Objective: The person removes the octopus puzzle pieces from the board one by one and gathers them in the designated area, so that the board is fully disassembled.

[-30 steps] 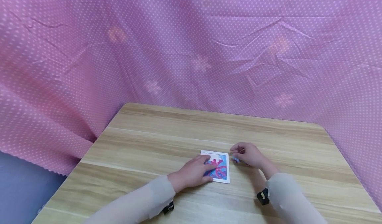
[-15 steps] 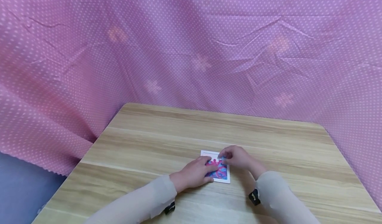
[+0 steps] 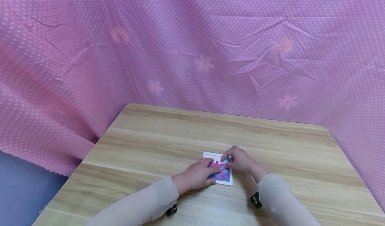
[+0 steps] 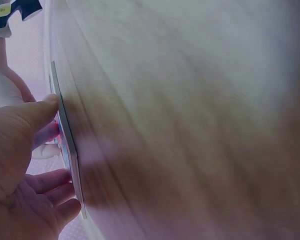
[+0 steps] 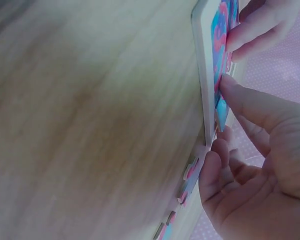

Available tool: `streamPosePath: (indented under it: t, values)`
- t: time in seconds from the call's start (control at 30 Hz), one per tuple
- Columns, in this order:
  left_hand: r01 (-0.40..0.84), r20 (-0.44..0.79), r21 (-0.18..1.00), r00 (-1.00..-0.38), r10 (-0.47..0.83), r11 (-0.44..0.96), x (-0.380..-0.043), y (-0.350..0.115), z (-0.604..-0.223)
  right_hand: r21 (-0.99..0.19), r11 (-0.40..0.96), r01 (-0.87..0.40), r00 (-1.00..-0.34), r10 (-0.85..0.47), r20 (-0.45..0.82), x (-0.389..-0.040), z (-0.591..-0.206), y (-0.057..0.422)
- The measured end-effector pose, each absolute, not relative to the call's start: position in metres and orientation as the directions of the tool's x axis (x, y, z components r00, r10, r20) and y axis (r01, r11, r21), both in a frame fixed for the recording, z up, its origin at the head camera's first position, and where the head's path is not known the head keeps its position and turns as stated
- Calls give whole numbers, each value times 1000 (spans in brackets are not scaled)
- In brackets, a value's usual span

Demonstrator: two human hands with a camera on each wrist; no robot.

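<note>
A white-framed jigsaw puzzle [image 3: 223, 178] with a pink octopus on blue lies on the table. My left hand [image 3: 197, 173] rests on its left side; one finger reaches over the picture. In the left wrist view, my left thumb and the other fingers touch the edge of the board [image 4: 65, 122]. At the puzzle's upper right corner, my right hand [image 3: 240, 159] pinches a blue puzzle piece [image 5: 221, 112] between thumb and fingers. The piece is tilted against the board, its far side hidden by the fingers. A pale gap [image 3: 216, 157] shows along the puzzle's top.
Loose puzzle pieces [image 5: 189, 182] lie on the wood-grain table [image 3: 168, 132] beside the board, below my right hand in the right wrist view. A pink dotted cloth [image 3: 192, 52] hangs behind the table's far edge. Black straps [image 3: 255, 200] show at both wrists.
My right hand has moved left, from the loose pieces beside the board onto the puzzle's upper right corner, bringing a piece along. My left hand has stayed almost still.
</note>
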State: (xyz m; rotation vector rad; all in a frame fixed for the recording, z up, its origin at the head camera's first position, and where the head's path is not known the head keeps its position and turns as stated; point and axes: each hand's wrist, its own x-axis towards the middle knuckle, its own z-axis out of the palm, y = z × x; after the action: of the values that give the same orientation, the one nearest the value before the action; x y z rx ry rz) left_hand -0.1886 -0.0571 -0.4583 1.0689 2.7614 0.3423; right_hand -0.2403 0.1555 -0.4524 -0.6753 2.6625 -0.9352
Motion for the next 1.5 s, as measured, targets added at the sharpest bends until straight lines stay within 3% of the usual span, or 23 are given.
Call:
streamPosePath:
  t: [0.2, 0.47, 0.9, 1.5]
  values:
    - [625, -84, 279, -740, 667, 729, -188, -58, -458, -651, 670, -356, -863, -503, -45, -240, -453, 156]
    - [614, -100, 289, -743, 661, 734, -188, -57, -461, -729, 655, -200, -926, -370, -79, -240, -458, 164]
    - [648, -49, 260, -732, 680, 716, -189, -58, -467, -836, 523, -164, -914, -399, -70, -238, -454, 183]
    - [621, -82, 268, -747, 660, 736, -185, -58, -461, -775, 617, -138, -946, -313, -81, -230, -447, 243]
